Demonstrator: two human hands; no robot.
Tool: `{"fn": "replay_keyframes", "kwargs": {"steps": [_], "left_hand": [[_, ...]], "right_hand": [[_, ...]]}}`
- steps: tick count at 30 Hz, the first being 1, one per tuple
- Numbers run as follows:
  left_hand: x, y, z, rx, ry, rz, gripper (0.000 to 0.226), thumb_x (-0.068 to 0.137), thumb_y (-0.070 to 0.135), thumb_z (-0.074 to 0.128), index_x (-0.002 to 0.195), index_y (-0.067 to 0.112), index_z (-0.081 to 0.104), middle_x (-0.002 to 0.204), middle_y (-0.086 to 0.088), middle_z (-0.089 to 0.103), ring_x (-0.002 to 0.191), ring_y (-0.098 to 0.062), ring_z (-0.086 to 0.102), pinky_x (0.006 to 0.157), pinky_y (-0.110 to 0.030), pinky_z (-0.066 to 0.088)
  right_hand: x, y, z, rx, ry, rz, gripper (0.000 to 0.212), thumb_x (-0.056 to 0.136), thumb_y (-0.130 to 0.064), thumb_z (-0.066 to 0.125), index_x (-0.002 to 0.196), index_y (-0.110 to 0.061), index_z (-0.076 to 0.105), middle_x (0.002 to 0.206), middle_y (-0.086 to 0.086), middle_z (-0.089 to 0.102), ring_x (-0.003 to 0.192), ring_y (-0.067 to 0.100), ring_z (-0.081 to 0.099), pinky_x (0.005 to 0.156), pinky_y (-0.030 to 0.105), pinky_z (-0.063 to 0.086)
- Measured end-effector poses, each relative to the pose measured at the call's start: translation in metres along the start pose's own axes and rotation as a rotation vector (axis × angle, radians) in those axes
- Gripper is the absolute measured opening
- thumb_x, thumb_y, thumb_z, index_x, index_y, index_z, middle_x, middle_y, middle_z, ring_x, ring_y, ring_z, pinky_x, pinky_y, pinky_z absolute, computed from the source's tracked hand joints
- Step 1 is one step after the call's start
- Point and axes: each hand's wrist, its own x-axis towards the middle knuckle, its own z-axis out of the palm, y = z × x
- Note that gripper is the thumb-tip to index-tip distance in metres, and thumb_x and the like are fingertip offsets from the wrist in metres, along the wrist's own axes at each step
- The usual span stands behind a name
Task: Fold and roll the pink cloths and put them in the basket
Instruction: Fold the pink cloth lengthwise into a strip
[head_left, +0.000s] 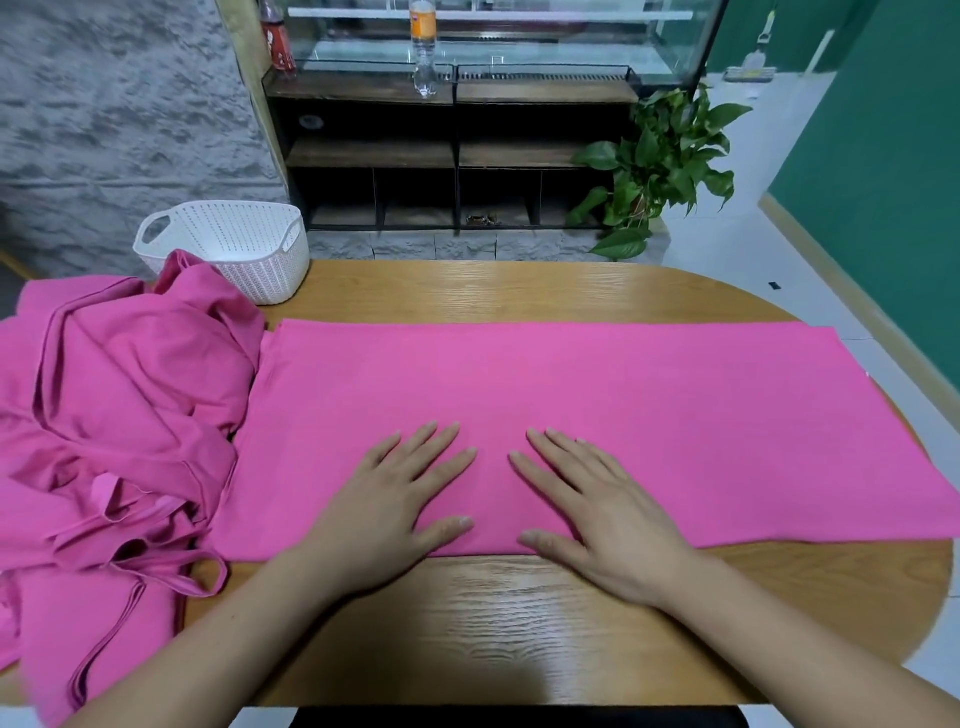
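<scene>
A pink cloth (597, 405) lies flat across the wooden table (493, 623) as a long folded rectangle. My left hand (395, 504) and my right hand (597, 509) rest palm down on its near edge, side by side, fingers straight and spread. A heap of crumpled pink cloths (114, 415) covers the table's left end. Behind that heap stands a white perforated basket (234, 244) with handles, and nothing shows inside it.
A dark wooden shelf unit (452, 156) with bottles on top stands beyond the table. A potted green plant (660, 166) is at its right. White floor and a green wall lie to the right of the table's rounded end.
</scene>
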Motion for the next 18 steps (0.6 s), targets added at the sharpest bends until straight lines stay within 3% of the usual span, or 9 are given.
{"fn": "replay_keyframes", "kwargs": {"steps": [6,9,13,15,18], "left_hand": [[-0.007,0.016,-0.004,0.033,-0.038,0.147,0.090,0.093,0.091,0.030,0.166,0.045,0.006,0.175,0.015,-0.009,0.161,-0.008,-0.012,0.131,-0.041,0.001],[-0.009,0.021,0.001,0.016,-0.006,0.183,0.081,0.099,0.083,0.033,0.166,0.040,0.020,0.176,0.012,0.005,0.162,-0.009,0.001,0.129,-0.042,0.012],[-0.010,0.028,0.001,-0.010,0.094,0.198,0.062,0.101,0.045,0.052,0.161,0.033,0.040,0.165,0.007,0.042,0.153,-0.013,0.038,0.116,-0.041,0.043],[-0.011,0.031,-0.002,-0.017,0.090,0.192,0.069,0.091,0.031,0.051,0.160,0.032,0.042,0.160,0.007,0.049,0.146,-0.015,0.047,0.110,-0.039,0.048],[-0.014,0.033,-0.001,0.008,0.101,0.187,0.073,0.088,0.022,0.047,0.159,0.032,0.041,0.159,0.008,0.050,0.144,-0.014,0.050,0.109,-0.034,0.049]], "right_hand": [[-0.001,-0.003,-0.005,-0.013,-0.034,-0.033,0.091,0.094,-0.090,0.028,0.167,-0.044,0.002,0.176,-0.012,-0.007,0.160,0.008,-0.016,0.132,0.041,0.002],[-0.002,-0.002,-0.004,-0.003,-0.039,-0.039,0.093,0.092,-0.091,0.030,0.168,-0.042,0.006,0.176,-0.012,-0.006,0.161,0.008,-0.015,0.132,0.041,0.003],[-0.005,-0.004,-0.002,0.029,0.070,-0.123,0.082,0.099,-0.080,0.042,0.163,-0.030,0.037,0.173,-0.006,0.024,0.161,0.014,0.016,0.130,0.042,0.021],[-0.008,-0.006,0.001,0.022,0.152,-0.181,0.070,0.101,-0.069,0.052,0.154,-0.022,0.052,0.162,-0.003,0.044,0.152,0.018,0.037,0.122,0.041,0.034],[-0.011,-0.008,0.002,-0.004,0.207,-0.225,0.054,0.102,-0.053,0.060,0.144,-0.019,0.060,0.147,-0.002,0.056,0.139,0.021,0.049,0.114,0.039,0.041]]}}
